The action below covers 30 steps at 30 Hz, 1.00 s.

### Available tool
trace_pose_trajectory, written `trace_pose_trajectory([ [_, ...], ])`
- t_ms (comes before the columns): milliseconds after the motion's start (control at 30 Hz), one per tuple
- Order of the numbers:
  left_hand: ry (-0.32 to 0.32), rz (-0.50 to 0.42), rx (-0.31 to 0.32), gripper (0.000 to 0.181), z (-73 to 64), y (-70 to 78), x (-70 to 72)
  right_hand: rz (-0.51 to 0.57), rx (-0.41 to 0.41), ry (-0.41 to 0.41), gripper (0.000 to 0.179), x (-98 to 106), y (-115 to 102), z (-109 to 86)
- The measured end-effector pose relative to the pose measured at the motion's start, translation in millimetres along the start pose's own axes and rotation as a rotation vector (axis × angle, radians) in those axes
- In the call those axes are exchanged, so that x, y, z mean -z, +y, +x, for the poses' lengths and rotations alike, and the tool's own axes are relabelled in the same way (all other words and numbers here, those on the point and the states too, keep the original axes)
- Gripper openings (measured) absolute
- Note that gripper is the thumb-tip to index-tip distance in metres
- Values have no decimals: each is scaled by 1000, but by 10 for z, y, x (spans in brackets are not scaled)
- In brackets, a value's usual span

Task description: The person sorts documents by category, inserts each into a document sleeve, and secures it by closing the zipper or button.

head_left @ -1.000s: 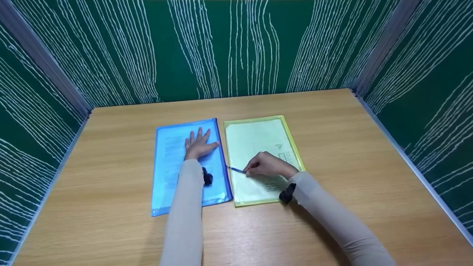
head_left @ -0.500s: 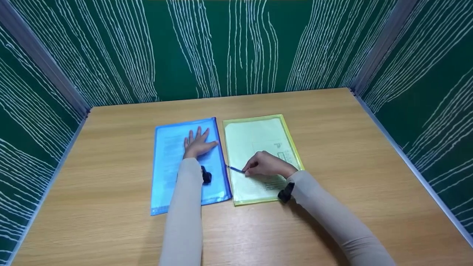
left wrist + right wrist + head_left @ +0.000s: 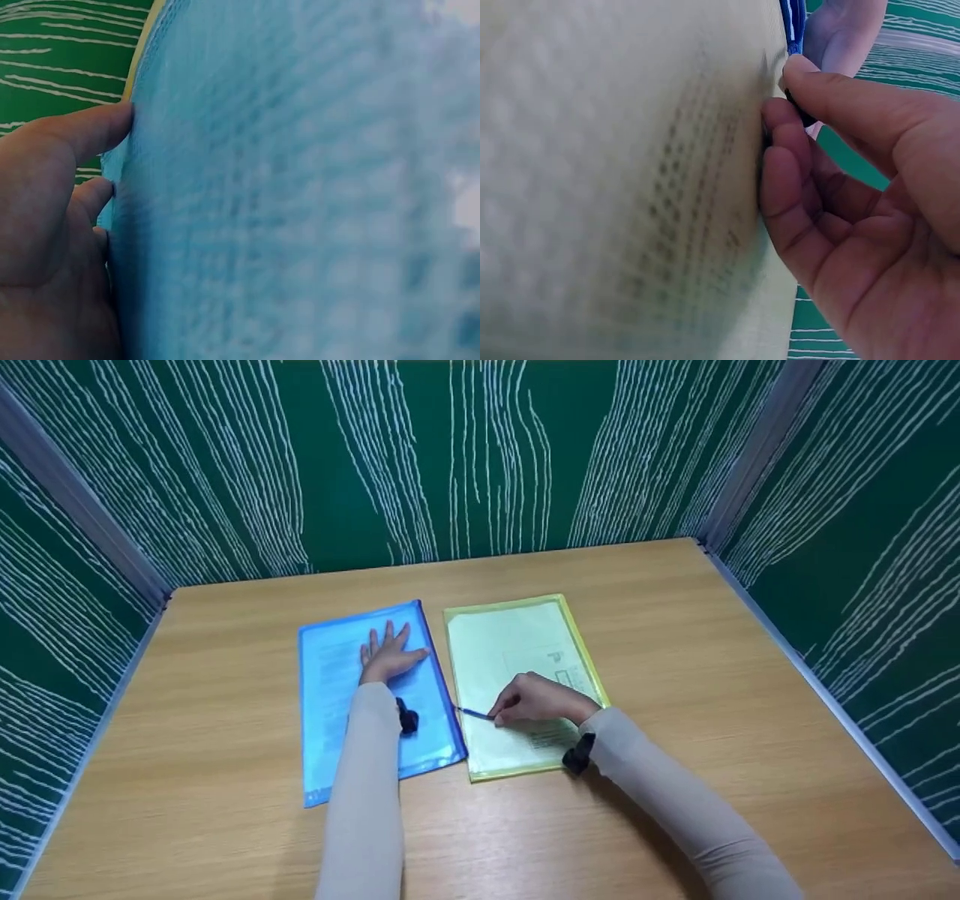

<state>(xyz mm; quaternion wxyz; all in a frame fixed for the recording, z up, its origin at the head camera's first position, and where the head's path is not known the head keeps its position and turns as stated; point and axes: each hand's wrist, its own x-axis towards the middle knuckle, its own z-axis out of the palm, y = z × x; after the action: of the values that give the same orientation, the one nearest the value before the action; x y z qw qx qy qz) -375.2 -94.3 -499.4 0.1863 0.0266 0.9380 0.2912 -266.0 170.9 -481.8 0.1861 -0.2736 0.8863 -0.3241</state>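
In the head view, a translucent blue zip folder (image 3: pixel 337 720) with papers inside lies on the table. My left hand (image 3: pixel 390 660) rests flat on it with fingers spread, thumb near the zipped edge; the left wrist view shows that hand (image 3: pixel 52 217) against the blue mesh-patterned cover. My right hand (image 3: pixel 540 697) pinches the end of a thin dark-blue zipper pull (image 3: pixel 475 713), which stretches from the folder's right edge. Beneath the right hand lies a yellow zip folder (image 3: pixel 495 634) holding a printed sheet. In the right wrist view, thumb and curled fingers of the right hand (image 3: pixel 855 195) partly hide the pull.
The wooden table (image 3: pixel 660 622) bears both folders side by side, with a narrow gap that widens toward the back. Green panels (image 3: pixel 510 457) with white wavy lines enclose the table at the back and sides. Each wrist carries a small black camera (image 3: pixel 577 754).
The blue folder has turned slightly counterclockwise under my left hand, its far end drawing away from the yellow folder. My right hand and the zipper pull have come slightly nearer. The view has shifted a little.
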Motion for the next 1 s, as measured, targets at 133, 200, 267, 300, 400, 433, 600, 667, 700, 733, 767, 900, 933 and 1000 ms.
trace_pose_trajectory([
  [133,-3,-11,-8,80,14,-15,23,13,9,-6,12,2,10,-11],
  [200,4,-13,-2,79,22,-19,27,6,5,-14,11,2,14,-10],
  [267,12,-13,7,79,35,-35,37,3,5,-24,12,1,3,-10],
  [300,15,-11,12,78,41,-43,42,2,7,-29,12,2,-2,-10],
  [400,17,-18,15,78,58,-49,58,-1,9,-40,13,11,-25,-13],
  [433,15,-20,15,78,63,-47,63,-5,15,-44,13,15,-32,-13],
  [600,23,-22,8,77,61,-59,83,-36,48,-78,11,26,-40,-35],
  [667,36,-22,19,77,57,-89,94,-42,66,-101,11,19,-46,-59],
  [700,43,-23,26,77,56,-106,100,-41,75,-114,12,12,-49,-74],
  [733,46,-23,34,77,54,-123,105,-42,83,-127,12,5,-52,-90],
  [767,46,-25,37,77,51,-136,111,-42,94,-140,12,-3,-50,-108],
  [900,34,-28,24,77,49,-157,131,-32,112,-175,13,-31,-49,-179],
  [933,28,-27,17,77,49,-156,136,-33,118,-179,13,-36,-50,-194],
  [1000,21,-23,8,77,54,-154,144,-33,129,-186,13,-40,-53,-217],
])
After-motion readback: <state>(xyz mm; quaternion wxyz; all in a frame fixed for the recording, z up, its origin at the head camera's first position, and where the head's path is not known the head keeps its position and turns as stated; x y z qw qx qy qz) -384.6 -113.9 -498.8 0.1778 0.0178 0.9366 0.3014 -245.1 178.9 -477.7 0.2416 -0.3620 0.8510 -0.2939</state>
